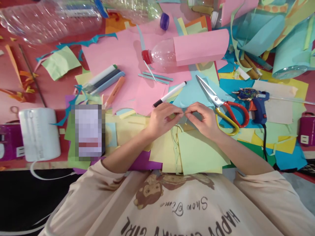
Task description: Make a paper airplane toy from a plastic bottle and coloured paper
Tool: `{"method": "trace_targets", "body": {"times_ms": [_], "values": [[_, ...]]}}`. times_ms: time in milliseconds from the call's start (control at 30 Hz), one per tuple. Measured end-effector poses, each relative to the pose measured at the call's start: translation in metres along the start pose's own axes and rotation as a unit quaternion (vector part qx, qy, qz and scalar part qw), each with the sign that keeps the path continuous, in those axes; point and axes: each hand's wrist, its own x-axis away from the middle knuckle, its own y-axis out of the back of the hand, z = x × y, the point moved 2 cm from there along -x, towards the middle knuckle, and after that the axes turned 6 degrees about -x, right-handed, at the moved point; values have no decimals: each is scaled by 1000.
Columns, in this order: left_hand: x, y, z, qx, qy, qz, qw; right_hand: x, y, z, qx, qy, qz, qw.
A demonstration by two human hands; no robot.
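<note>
My left hand (pixel 164 118) and my right hand (pixel 201 118) meet over the paper sheets, thumb and fingertips of each pinched together. Whatever sits between the fingertips is too small to make out. Just beyond my left hand lies a white marker with a black cap (pixel 172 93). Scissors with red and yellow handles (pixel 217 101) lie beside my right hand, blades pointing away. Pale green paper (pixel 201 152) is under my wrists. Farther off, a plastic bottle with a red cap (pixel 163 54) lies on its side, wrapped partly in pink paper (pixel 200 47).
A blue glue gun (pixel 260 106) with a glue stick lies at the right. On the left are a phone (pixel 88 131), a white power strip (pixel 39 134) and several markers (pixel 103 80). Clear bottles (pixel 51 19) lie along the back, among paper scraps.
</note>
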Motion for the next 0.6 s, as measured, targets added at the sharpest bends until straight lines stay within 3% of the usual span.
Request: {"method": "trace_targets", "body": {"times_ms": [333, 600], "values": [[-1, 4, 0, 35, 88, -7, 995, 2, 1, -6, -48, -76, -43, 995], [-1, 6, -1, 39, 72, -10, 997, 1, 4, -3, -44, -59, -29, 997]]}}
